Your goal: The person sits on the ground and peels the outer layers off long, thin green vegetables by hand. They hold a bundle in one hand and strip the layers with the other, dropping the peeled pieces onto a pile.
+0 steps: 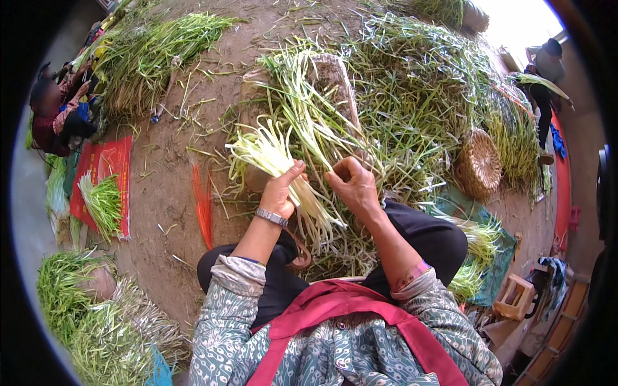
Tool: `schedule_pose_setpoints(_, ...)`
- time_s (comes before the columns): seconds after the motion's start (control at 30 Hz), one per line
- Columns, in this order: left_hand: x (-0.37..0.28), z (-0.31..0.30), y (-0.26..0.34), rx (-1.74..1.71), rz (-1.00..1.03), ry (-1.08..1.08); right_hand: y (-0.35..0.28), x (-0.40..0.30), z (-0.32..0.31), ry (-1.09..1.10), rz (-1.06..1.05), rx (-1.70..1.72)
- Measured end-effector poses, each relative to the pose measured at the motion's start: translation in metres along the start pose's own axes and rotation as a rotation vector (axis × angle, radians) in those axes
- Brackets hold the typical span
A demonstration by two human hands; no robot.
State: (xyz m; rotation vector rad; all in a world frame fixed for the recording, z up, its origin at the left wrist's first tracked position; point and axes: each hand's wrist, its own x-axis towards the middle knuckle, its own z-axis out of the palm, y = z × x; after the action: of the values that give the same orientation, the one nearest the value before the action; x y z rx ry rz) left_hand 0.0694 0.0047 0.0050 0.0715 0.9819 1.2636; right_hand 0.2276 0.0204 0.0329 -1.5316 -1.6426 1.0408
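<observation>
My left hand (281,190) is closed around a bunch of pale yellow-green, long-leaved stalks (263,147) that look like garlic chives. The leaf ends fan out to the upper left; the whitish lower ends (316,212) hang toward my lap. Close by on the right, my right hand (356,186) pinches the end of a slender green stalk (323,153) between thumb and forefinger. Loose greens (294,91) lie ahead of both hands, across a worn wooden stool or board (338,82) partly covered by them.
A large heap of greens (410,96) spreads right, beside an upturned woven basket (480,164). Orange ties (203,207) lie on the dirt floor at left, near a red sheet (104,159) bearing a trimmed bundle (102,202). One person (60,106) sits left; another (545,72) stands right.
</observation>
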Motion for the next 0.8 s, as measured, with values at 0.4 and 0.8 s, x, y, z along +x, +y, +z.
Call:
schedule_pose_setpoints(0.4, 0.007, -0.01, -0.01, 0.094, 0.007, 0.035, 0.012, -0.049, 0.01, -0.204, 0.136, 0.312)
schedule_pose_setpoints(0.8, 0.006, -0.011, -0.013, 0.196, 0.037, 0.031, 0.024, -0.018, 0.038, -0.32, 0.457, 0.78)
